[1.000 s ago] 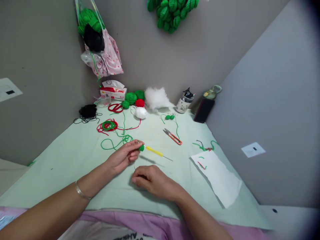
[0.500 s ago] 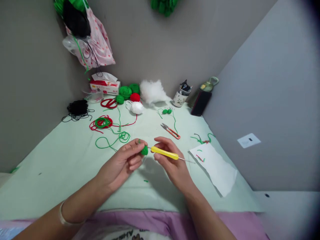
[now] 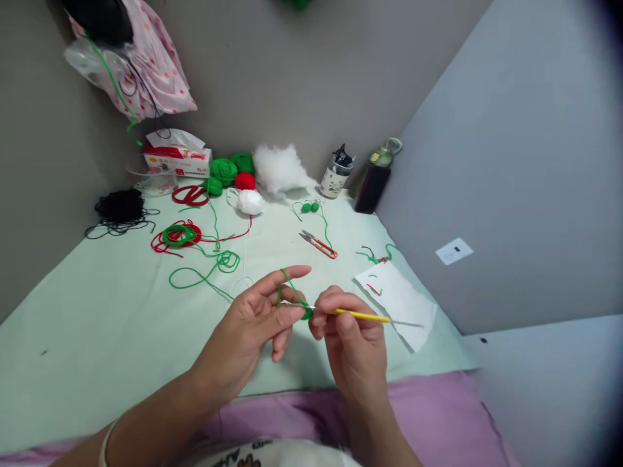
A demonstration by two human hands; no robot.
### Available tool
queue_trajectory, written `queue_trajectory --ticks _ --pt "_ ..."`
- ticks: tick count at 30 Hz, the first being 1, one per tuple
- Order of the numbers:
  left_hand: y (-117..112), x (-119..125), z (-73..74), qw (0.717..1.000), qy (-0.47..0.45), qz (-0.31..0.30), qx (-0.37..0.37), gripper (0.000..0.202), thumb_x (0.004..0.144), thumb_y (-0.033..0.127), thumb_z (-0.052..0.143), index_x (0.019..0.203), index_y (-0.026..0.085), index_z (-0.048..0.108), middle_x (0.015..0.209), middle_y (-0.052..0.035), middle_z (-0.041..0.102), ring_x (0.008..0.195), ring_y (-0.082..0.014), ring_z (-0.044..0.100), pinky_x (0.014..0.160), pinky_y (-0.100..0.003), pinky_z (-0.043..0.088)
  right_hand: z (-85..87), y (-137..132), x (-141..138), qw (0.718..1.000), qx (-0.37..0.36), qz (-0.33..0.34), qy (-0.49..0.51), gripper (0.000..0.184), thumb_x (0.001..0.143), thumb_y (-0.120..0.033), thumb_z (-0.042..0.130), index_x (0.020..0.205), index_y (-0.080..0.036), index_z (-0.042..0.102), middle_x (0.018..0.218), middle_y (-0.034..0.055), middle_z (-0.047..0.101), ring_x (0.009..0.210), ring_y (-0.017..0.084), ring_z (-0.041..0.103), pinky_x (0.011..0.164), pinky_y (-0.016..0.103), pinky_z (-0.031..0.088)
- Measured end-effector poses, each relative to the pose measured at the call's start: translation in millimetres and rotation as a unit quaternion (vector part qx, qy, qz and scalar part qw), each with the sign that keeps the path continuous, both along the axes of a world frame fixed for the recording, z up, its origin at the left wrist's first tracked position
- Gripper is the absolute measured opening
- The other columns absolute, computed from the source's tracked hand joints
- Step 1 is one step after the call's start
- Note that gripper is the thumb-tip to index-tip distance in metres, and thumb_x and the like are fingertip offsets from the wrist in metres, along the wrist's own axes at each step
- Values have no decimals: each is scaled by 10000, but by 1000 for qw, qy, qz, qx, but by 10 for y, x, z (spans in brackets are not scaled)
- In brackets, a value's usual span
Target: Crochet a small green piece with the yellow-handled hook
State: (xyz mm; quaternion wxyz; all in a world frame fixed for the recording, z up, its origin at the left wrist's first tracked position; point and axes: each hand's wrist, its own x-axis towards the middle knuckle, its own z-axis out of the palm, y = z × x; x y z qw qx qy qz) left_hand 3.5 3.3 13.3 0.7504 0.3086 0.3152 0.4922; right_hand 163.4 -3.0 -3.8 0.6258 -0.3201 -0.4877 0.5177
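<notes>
My left hand pinches a small green crochet piece, which is partly hidden by the fingers. Green yarn runs over its raised index finger and down to the piece. In my right hand is a crochet hook with a yellow handle, its metal tip at the crochet piece and its other metal end pointing right. Loose green yarn trails across the table left of my hands.
Orange-handled thread snips lie beyond my hands, near two small green pieces. White paper with yarn scraps is at right. Yarn balls, white stuffing, a tissue box and a pen cup line the back.
My left index finger has lifted, with green yarn now stretched over it. My right hand has closed further round the hook and moved right and down. The view has shifted.
</notes>
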Motion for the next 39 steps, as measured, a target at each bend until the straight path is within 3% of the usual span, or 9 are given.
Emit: queue_trajectory --ticks 4,8,13,16,21,29,36,39 --pt "-16 -1 -71 999 26 29 7 446 749 270 934 1179 322 829 860 11 657 482 -49 425 388 -186 332 21 3 -28 1000 -8 22 1 303 933 -531 758 835 -247 793 728 7 598 615 140 547 574 289 472" --pt "-18 7 -124 997 48 62 13 492 741 289 949 1214 301 814 832 13 631 542 -69 435 403 -170 332 -45 -41 -20 996 -7 -45 -80 104 972 -373 747 961 -283 797 862 8 648 709 134 598 649 278 497" --pt "-30 34 -151 998 47 37 3 516 779 317 929 1267 280 765 869 21 639 511 -43 368 413 -168 319 -135 -28 11 967 99 -101 -210 192 1011 -233 685 1103 -331 822 1006 40 749 965 191 681 779 316 544" --pt "-25 39 -148 998 52 14 9 507 837 326 889 1315 279 726 903 21 654 514 -39 362 440 -166 358 -164 26 21 981 103 -70 -146 233 1026 -215 664 1120 -358 823 1039 26 779 991 177 694 770 294 551" --pt "4 32 -142 998 64 1 27 517 868 350 864 1349 272 692 964 0 681 557 -56 405 455 -162 392 -170 86 32 998 35 -16 -42 167 1029 -288 671 1058 -311 834 1005 28 769 835 137 668 693 258 543" --pt "-4 31 -163 991 120 18 56 542 867 306 848 1381 272 678 899 15 635 625 -94 469 454 -166 418 -191 87 64 995 50 -41 -70 130 1010 -275 702 1004 -278 832 912 28 746 815 146 658 702 269 533" --pt "25 22 -157 989 132 32 63 395 886 309 841 1270 307 747 920 46 606 566 -45 456 475 -172 399 -117 136 68 999 11 -14 28 168 1026 -319 681 935 -241 799 881 15 776 678 96 663 647 223 553" --pt "22 8 -168 989 133 35 62 374 887 304 839 1251 322 757 912 51 598 562 -45 454 477 -179 389 -128 140 70 1000 23 -10 18 191 1054 -321 635 946 -241 772 895 16 787 677 99 666 643 225 553"
